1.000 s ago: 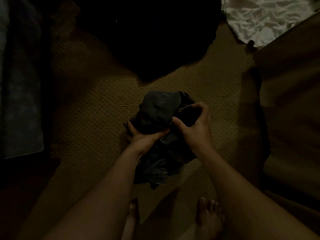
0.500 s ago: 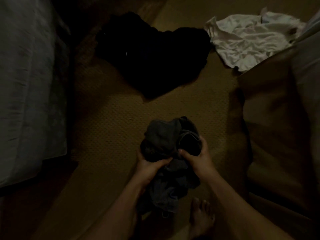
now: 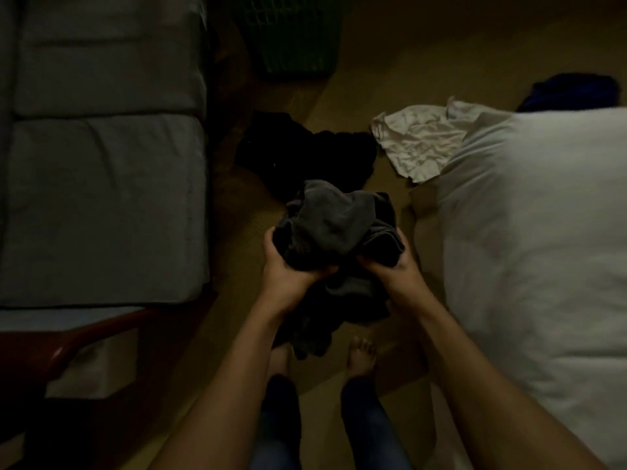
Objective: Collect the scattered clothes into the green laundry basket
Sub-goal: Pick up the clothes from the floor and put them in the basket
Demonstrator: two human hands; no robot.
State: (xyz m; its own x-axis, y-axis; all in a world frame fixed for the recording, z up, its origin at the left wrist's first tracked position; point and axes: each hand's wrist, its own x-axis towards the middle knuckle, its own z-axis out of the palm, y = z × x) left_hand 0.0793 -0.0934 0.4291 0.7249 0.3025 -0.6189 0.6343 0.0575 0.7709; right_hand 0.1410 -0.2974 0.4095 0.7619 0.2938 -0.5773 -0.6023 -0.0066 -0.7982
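Observation:
A bunched dark grey garment (image 3: 336, 228) is held up in front of me, part of it hanging down toward my feet. My left hand (image 3: 288, 266) grips its left side and my right hand (image 3: 393, 266) grips its right side. The green laundry basket (image 3: 295, 39) stands on the floor at the top centre, far beyond my hands. A black garment (image 3: 305, 154) lies on the carpet just past the bundle. To its right lies a crumpled white garment (image 3: 420, 140). A dark blue garment (image 3: 573, 93) lies at the far right.
A grey cushioned sofa (image 3: 101, 157) fills the left side. A large pale cushion or bed (image 3: 543, 249) fills the right side. A dark red wooden piece (image 3: 84, 337) sticks out at lower left. My bare feet (image 3: 359, 354) stand on the tan carpet between them.
The view has tilted up, bringing the green basket, sofa and blue garment into sight. Both hands have lifted the grey garment higher and bunched it tighter.

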